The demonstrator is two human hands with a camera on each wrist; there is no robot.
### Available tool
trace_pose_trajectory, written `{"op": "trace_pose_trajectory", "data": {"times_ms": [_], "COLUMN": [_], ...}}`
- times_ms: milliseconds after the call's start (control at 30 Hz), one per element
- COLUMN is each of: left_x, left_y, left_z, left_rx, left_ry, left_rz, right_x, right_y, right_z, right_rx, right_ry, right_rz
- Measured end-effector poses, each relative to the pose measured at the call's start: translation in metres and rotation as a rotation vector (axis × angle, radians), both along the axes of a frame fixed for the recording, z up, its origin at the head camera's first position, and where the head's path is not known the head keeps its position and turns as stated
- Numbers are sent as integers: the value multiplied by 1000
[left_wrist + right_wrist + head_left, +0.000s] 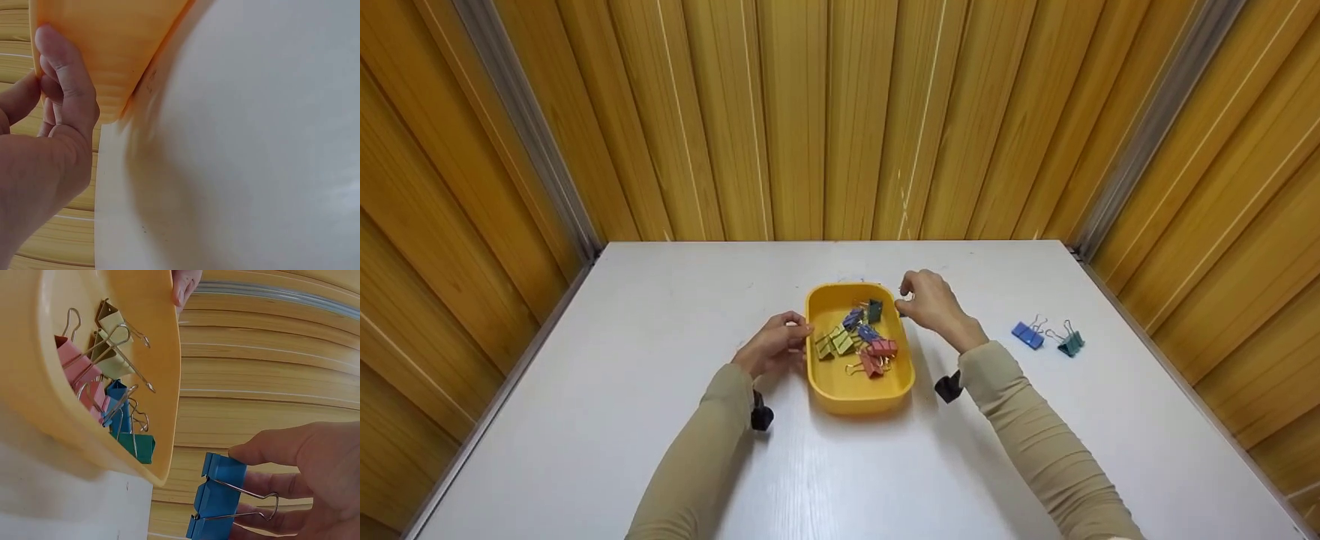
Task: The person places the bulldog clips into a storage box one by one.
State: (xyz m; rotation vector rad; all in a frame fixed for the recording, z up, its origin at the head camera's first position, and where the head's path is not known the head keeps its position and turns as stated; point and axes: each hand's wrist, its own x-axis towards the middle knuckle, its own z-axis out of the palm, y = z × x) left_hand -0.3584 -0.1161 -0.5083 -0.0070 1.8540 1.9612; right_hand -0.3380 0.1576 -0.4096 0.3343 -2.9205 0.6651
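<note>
A yellow plastic box [861, 399] stands on the white table with several binder clips inside, among them yellow clips [835, 342], red clips [877, 355], blue clips [868, 333] and a green clip [874, 310]. At its left side, my left hand [776, 342] pinches the rim between thumb and fingers, as the left wrist view shows closely. My right hand [936, 304] is just off the box's right rim. Between its thumb and fingers it holds a blue binder clip [224, 495], wire handles toward the palm; the head view mostly hides this clip.
To the right on the table [622, 420] lie a loose blue binder clip [1027, 335] and a loose green one [1070, 343], close together. Wood-patterned panels [825, 120] rise behind the table and along both sides.
</note>
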Motion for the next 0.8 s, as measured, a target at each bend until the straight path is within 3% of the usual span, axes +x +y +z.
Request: {"op": "trace_pose_trajectory", "data": {"times_ms": [333,533,667,800], "left_x": [-1,-2,-2,-2], "left_y": [0,1,1,0], "left_z": [1,-1,0,0], "left_rx": [-3,-3,-3,3], "left_ry": [-5,5,-2,-8], "left_rz": [8,-5,4,11], "right_x": [4,3,3,4], "right_y": [-24,-30,-15,20], "right_z": [-11,-15,-14,-14], "right_rx": [47,-19,-86,-102], "right_ry": [42,-27,-23,43], "right_rz": [64,97,38,-41]}}
